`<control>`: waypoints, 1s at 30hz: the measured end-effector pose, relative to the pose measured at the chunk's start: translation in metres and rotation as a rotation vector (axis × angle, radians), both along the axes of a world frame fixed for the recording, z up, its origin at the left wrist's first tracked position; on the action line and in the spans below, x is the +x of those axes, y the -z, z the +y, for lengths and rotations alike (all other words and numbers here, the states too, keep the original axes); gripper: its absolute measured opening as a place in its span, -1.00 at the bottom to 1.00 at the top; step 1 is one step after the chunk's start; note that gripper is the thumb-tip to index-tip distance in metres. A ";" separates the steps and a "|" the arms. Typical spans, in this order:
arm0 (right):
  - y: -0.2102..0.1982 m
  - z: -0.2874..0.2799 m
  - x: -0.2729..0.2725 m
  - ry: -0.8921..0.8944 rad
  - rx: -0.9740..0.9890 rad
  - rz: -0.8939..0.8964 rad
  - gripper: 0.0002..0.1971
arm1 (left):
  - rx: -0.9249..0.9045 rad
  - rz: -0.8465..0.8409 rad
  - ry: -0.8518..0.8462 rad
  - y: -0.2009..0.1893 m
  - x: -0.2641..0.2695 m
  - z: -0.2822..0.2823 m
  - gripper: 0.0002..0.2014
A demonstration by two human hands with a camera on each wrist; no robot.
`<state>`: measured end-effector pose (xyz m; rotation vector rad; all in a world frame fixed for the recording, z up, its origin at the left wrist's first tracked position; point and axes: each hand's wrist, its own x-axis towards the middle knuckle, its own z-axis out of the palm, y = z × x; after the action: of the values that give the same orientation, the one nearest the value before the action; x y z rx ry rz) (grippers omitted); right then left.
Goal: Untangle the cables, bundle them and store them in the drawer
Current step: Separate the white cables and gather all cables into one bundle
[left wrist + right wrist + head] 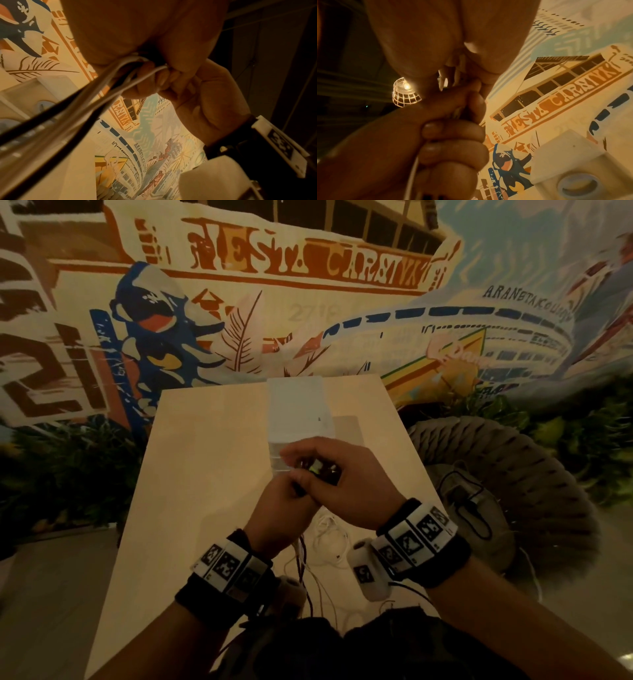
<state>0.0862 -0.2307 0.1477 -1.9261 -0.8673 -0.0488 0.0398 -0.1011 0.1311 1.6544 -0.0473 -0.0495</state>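
Observation:
Both hands meet above the light wooden table [205, 474], just in front of a white drawer unit [297, 405]. My left hand [284, 498] grips a bunch of dark and white cables [303, 556], which hang from the fist down to the table. My right hand [329, 470] pinches the cables right above the left fist. In the left wrist view the cables [96, 92] run out of my left hand [128, 33], and my right hand [188, 83] pinches a white strand. In the right wrist view my left hand's fingers [453, 143] are curled round a white cable [411, 178]. More white cable [330, 530] lies loose on the table.
A large woven pouf [513, 467] stands right of the table with a black cable [469, 501] on it. A painted mural wall [308, 285] rises behind the table. Green plants line the floor on both sides. A caged lamp [406, 93] hangs overhead.

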 end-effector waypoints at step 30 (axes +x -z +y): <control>0.047 -0.002 -0.015 -0.193 -0.085 0.746 -0.76 | -0.165 -0.032 -0.252 0.000 0.005 0.004 -0.60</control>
<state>0.0714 -0.2329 0.1011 -1.7220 -0.5370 0.7828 0.0451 -0.0974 0.1315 1.4852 0.1299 0.1689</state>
